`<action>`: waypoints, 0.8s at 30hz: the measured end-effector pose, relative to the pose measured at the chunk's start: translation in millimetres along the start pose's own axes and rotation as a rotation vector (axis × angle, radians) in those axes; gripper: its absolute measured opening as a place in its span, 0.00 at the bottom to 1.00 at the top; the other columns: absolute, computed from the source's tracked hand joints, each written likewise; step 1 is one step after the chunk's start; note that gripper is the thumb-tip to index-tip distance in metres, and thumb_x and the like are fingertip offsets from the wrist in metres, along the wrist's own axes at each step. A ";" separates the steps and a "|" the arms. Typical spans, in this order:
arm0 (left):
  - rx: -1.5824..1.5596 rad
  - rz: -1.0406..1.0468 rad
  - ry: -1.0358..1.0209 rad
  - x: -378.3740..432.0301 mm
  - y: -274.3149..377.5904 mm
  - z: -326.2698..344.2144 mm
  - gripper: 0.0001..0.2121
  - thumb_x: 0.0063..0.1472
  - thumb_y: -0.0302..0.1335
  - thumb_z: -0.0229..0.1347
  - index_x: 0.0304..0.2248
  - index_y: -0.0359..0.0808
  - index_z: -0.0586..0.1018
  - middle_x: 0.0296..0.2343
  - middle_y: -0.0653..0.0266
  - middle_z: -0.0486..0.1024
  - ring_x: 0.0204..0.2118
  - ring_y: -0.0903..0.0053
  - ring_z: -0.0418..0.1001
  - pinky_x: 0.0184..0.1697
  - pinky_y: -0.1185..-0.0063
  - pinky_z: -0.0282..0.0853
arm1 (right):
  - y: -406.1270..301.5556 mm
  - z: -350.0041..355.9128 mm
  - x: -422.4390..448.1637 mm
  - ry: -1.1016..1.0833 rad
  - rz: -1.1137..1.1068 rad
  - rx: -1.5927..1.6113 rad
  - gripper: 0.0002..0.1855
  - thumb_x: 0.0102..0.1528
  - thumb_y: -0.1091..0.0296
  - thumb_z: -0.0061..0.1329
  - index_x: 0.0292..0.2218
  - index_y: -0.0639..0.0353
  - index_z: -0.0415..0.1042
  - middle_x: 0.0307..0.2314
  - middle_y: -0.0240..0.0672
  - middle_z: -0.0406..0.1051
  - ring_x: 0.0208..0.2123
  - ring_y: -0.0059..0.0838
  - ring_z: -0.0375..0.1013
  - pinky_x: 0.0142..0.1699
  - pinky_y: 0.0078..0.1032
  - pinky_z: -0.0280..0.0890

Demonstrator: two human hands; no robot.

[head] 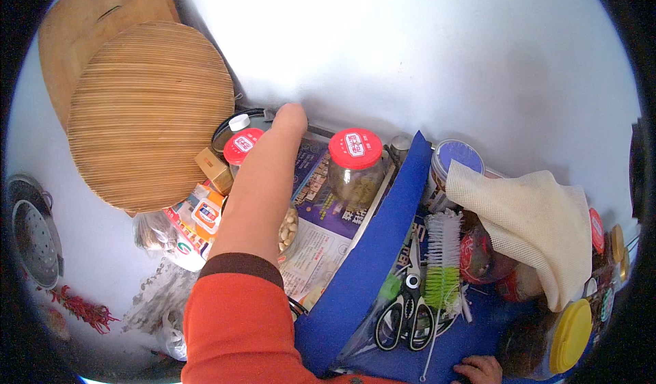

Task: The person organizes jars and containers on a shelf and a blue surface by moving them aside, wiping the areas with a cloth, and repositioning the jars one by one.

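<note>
My left arm, in a red sleeve pushed up the forearm, reaches far forward over a newspaper-lined blue box. The left hand point(291, 116) bends down at the back edge by the wall; its fingers are hidden. Right of it stands a glass jar with a red lid point(355, 148), greenish contents low inside. Left of the forearm is another red-lidded jar point(243, 145), partly covered by the arm. Pale nuts point(288, 230) show in a clear container beside the forearm. At the bottom edge, my right hand point(479, 369) rests on a blue surface, only partly in view.
A round slatted wooden lid point(151, 117) leans at the left above a food bag point(197, 220). Right of the blue panel point(364, 261) lie kitchen scissors point(408, 307) and a bottle brush point(442, 261). A cream mesh cloth point(533, 220) drapes over jars, near a yellow-lidded jar point(571, 335).
</note>
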State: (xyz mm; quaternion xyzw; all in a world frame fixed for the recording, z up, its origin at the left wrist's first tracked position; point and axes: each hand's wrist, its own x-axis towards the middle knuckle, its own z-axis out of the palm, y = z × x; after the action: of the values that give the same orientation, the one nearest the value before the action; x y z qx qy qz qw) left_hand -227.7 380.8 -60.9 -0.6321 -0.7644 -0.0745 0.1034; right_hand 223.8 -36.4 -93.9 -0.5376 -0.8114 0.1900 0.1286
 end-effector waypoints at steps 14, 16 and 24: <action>-0.062 0.325 -0.061 7.6 19.6 13.7 0.11 0.40 0.25 0.49 0.27 0.35 0.76 0.27 0.49 0.72 0.33 0.56 0.70 0.38 0.69 0.65 | -4.5 -2.6 1.6 -0.007 0.002 0.019 0.19 0.38 0.72 0.52 0.36 0.57 0.68 0.37 0.40 0.64 0.39 0.42 0.62 0.45 0.33 0.58; -0.097 0.354 -0.076 0.6 28.3 8.5 0.11 0.42 0.26 0.48 0.27 0.35 0.77 0.28 0.50 0.72 0.33 0.58 0.70 0.38 0.71 0.66 | -4.2 -2.6 1.7 0.000 -0.014 0.013 0.19 0.38 0.72 0.52 0.36 0.57 0.68 0.37 0.40 0.64 0.39 0.42 0.62 0.45 0.33 0.58; -0.400 0.451 -0.200 -12.8 43.1 -1.1 0.18 0.43 0.39 0.56 0.31 0.34 0.76 0.27 0.49 0.73 0.31 0.61 0.72 0.35 0.73 0.66 | -5.9 -3.8 3.8 -0.037 -0.002 0.004 0.19 0.38 0.71 0.52 0.36 0.57 0.68 0.37 0.40 0.64 0.39 0.42 0.62 0.44 0.33 0.58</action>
State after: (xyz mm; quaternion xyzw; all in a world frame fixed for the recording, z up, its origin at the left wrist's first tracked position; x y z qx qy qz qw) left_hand -183.1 376.5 -63.7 -0.7976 -0.5815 -0.1361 -0.0847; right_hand 219.1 -34.3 -87.8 -0.5327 -0.8140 0.2014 0.1147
